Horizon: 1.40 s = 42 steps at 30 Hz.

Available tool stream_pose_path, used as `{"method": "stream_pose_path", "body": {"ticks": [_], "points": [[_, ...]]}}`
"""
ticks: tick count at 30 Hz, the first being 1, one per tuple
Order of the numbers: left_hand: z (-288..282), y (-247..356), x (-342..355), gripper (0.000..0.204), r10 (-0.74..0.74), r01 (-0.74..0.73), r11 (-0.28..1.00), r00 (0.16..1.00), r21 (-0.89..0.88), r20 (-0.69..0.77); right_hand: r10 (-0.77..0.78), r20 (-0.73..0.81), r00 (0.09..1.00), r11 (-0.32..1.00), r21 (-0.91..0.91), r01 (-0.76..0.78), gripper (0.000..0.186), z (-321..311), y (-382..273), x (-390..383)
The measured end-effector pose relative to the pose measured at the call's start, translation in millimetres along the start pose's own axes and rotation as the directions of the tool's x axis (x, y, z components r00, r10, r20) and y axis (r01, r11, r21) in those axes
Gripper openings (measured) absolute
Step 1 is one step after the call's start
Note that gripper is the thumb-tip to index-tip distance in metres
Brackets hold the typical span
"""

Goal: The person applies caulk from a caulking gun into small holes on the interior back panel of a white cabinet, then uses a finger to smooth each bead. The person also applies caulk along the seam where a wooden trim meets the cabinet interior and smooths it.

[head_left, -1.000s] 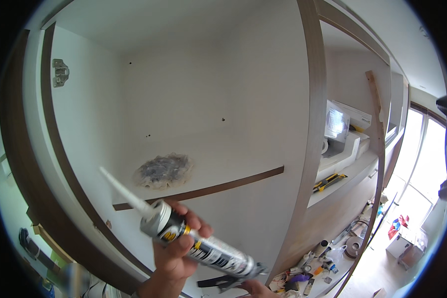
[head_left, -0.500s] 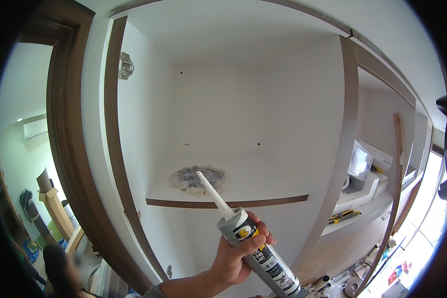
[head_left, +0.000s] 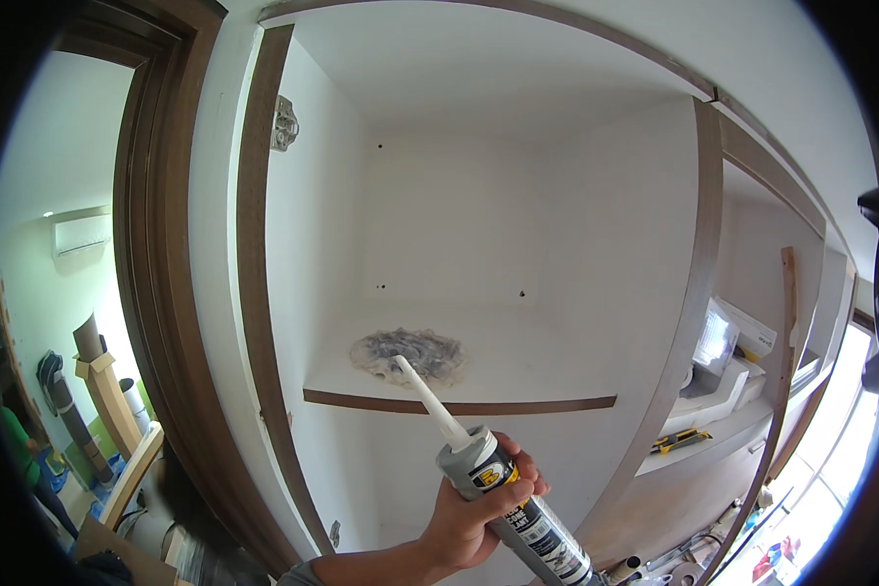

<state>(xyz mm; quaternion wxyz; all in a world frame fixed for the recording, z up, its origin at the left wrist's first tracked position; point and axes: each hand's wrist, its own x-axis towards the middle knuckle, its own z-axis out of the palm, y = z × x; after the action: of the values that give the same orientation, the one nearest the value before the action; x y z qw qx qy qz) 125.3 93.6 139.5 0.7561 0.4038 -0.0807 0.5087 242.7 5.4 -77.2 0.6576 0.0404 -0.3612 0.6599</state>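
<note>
My left hand (head_left: pixel 474 518) comes up from the lower edge, closed around the grey body of a sealant cartridge (head_left: pixel 542 532) with a black and yellow label. The thumb lies across the near side and the fingertips show on the far side. A long pale nozzle (head_left: pixel 428 400) points up and to the left. Its tip overlaps a grey, rough patch (head_left: pixel 415 354) on the white shelf; I cannot tell whether it touches. The cartridge's lower end runs out of the picture. My right hand is not seen.
White niche with a brown front strip (head_left: pixel 459 403) on its shelf. A dark wooden door frame (head_left: pixel 156 244) stands left. On the right shelf lie boxes (head_left: pixel 742 327) and a yellow-black utility knife (head_left: pixel 681 441). A person in a green top (head_left: pixel 17 439) shows far left.
The view has shifted, so the niche sits further right. My left hand and the cartridge are slightly lower and further right in the picture. A person in green has appeared at the left.
</note>
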Motion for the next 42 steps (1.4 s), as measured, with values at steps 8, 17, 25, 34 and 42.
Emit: {"method": "stream_pose_path", "body": {"ticks": [8,17,25,34,42], "points": [[-4,-2,0,0.040,0.005,-0.005,1.000,1.000,0.019,-0.010,0.002,-0.003,1.000,1.000,0.021,-0.002,0.022,-5,1,-1],[-8,-2,2,0.040,0.015,-0.015,1.000,1.000,0.009,-0.021,0.020,0.011,1.000,0.997,0.078,-0.021,0.021,-26,6,-11],[-20,-6,7,0.042,0.066,-0.053,0.992,0.992,0.117,-0.111,0.444,-0.046,0.895,0.801,-0.428,-0.419,0.018,-19,-16,-6],[-63,-13,-23,0.041,0.146,0.044,0.557,0.978,0.829,-0.150,0.152,-0.104,0.983,-0.093,-0.992,-0.091,0.045,128,-181,105],[-72,-29,-52,0.047,0.155,0.129,0.381,0.967,0.916,-0.201,0.129,0.039,0.991,-0.364,-0.928,0.084,0.036,214,-160,181]]}}
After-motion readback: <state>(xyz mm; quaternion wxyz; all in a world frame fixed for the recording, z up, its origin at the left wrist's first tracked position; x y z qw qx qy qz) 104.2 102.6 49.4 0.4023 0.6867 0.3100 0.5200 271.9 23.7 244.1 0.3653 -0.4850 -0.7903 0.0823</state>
